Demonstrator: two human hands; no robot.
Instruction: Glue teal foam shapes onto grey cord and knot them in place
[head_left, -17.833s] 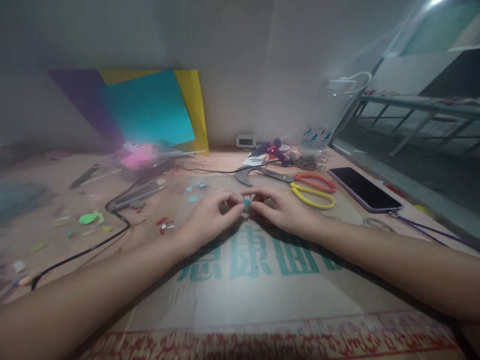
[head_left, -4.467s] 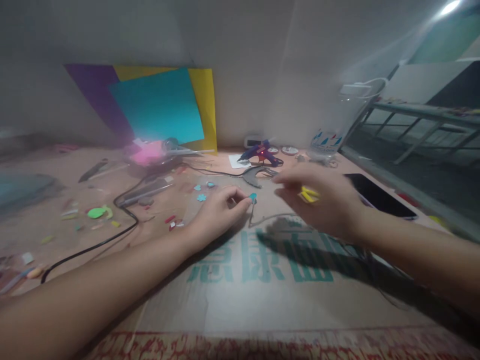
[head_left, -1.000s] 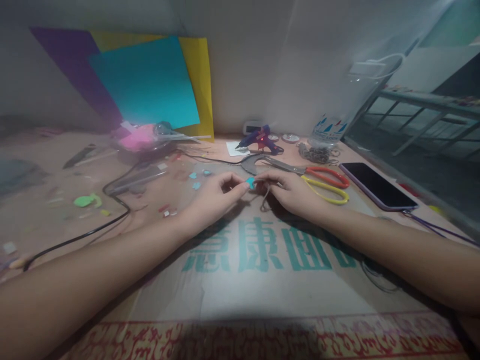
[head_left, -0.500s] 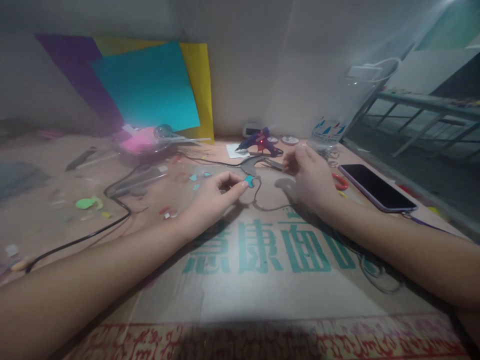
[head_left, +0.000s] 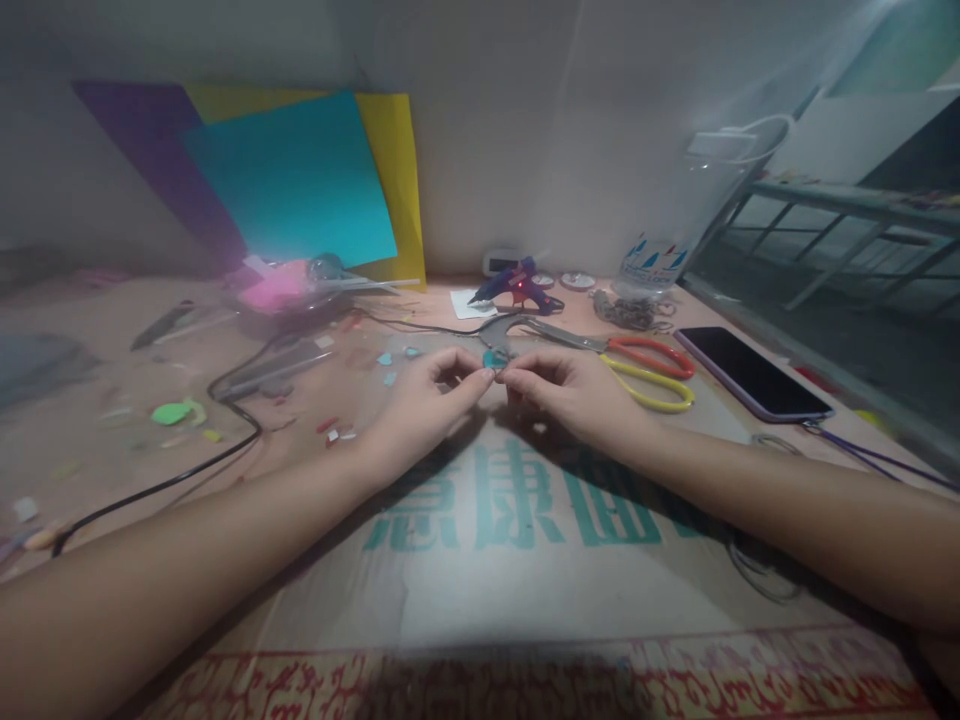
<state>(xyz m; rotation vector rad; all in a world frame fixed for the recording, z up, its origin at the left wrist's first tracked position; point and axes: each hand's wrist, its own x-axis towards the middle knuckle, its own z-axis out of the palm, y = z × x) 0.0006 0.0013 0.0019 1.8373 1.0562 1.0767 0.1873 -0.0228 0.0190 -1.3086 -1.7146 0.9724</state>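
Short of the table's [head_left: 431, 308] back edge, our left hand [head_left: 442, 395] pinches the blue piece [head_left: 491, 359], best lightly; right hand [head_left: 570, 390] alongside, fingers' hold unclear.

The pinching left hand [head_left: 439, 395] and curled right hand [head_left: 571, 392] nearly meet, forearms [head_left: 232, 555] slanting inward.

Teal piece [head_left: 493, 359] looks matt. Scissors [head_left: 577, 338]: grey metal blades, handles smooth and plastic-looking. Phone screen [head_left: 754, 372] is glossy, glass-like. Turquoise sheet [head_left: 292, 180] reads matt, papery. Bottle [head_left: 651, 266]: clear, shiny plastic. Work surface [head_left: 487, 600] looks like cardboard, with faint sheen.
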